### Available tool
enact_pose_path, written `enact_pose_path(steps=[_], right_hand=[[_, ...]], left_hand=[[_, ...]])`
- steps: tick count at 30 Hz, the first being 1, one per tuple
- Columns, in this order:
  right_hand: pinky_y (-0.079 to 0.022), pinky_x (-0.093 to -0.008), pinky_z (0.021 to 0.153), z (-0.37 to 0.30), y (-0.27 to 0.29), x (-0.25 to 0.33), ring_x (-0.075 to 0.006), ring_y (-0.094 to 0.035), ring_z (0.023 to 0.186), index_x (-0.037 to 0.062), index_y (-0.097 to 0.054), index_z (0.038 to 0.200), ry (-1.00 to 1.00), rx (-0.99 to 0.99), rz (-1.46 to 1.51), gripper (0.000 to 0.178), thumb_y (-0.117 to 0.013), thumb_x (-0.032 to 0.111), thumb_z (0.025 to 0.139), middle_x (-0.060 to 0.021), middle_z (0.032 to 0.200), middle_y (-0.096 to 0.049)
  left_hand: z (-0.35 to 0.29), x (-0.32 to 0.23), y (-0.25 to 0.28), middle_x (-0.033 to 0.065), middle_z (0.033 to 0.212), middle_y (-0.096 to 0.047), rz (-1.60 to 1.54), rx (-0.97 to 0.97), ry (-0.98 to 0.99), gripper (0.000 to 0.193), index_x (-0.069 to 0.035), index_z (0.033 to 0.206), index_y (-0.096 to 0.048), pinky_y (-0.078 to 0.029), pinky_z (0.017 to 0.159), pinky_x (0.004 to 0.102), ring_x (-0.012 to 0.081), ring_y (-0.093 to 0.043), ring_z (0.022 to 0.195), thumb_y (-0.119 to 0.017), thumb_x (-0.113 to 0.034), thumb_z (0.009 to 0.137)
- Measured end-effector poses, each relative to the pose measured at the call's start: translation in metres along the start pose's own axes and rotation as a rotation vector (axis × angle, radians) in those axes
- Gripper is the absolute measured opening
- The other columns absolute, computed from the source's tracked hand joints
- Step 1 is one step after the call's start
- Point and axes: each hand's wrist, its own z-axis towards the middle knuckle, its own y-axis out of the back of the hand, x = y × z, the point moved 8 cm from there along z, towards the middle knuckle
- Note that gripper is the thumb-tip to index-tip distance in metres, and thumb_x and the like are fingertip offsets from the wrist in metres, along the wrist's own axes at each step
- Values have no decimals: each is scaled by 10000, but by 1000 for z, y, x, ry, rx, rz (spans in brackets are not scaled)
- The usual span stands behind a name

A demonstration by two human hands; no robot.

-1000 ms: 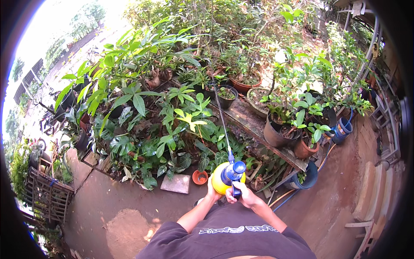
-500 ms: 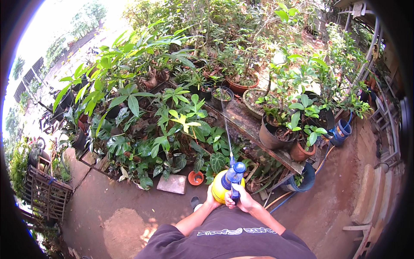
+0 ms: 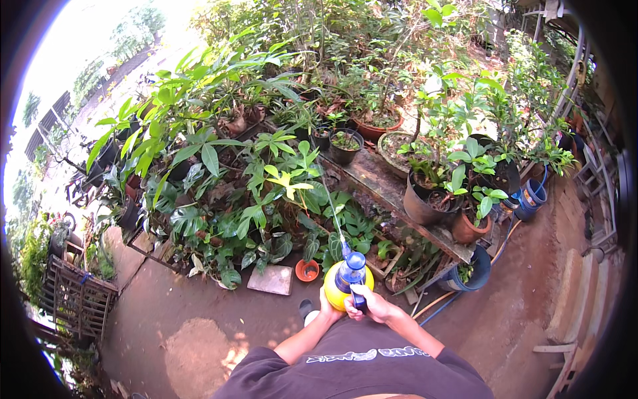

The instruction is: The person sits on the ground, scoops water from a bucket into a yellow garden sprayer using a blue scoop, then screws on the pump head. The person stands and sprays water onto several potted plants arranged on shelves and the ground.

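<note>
A yellow pump spray bottle (image 3: 334,280) with a blue head is held in front of my torso. My left hand (image 3: 325,311) cups the left side of its yellow body. My right hand (image 3: 371,305) is wrapped round the blue handle below the pump knob. From the blue nozzle a thin stream (image 3: 331,205) runs forward and slightly left, up to small potted plants at the back. Beyond the bottle grow broad green leaves (image 3: 339,245). A black pot (image 3: 343,154) stands near the stream's far end.
A weathered bench (image 3: 392,205) carries several pots, including a brown one (image 3: 423,205). Below it, a blue bucket (image 3: 476,272) lies beside a hose (image 3: 435,306). An orange pot (image 3: 308,271) and a flat slab (image 3: 271,279) rest on the ground. Slatted wood (image 3: 74,294) stands at left.
The bottle has tilted leftward in my hands. Its stream has swung left, away from the black pot. Both hands keep their hold, and the view has shifted slightly.
</note>
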Motion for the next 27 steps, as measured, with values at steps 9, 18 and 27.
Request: enact_pose_path(steps=[9,18,27], right_hand=[[-272,-225,495,3,-8,0,-96,-336,504,97,-432,587,-44,40,-44,602,-273,592,890,16,552,-400],[-315,-240,549,5,-16,-1,-108,-363,509,70,-456,604,34,70,-148,587,-286,545,905,-6,556,-423],[-324,-248,562,13,-19,5,-117,-382,523,73,-449,582,40,64,-148,576,-278,508,919,-10,548,-419]], left_hand=[[-15,-4,-5,175,1375,-407,-20,-49,-38,752,-74,1379,-344,-383,1005,488,350,-434,1232,-237,-586,838],[1,-14,22,139,1334,-469,-82,-75,-131,709,-83,1346,-404,-368,1022,476,330,-464,1210,-221,-568,862],[5,-23,26,142,1328,-473,-45,-67,-150,729,-75,1333,-413,-371,1018,474,334,-472,1199,-219,-606,873]])
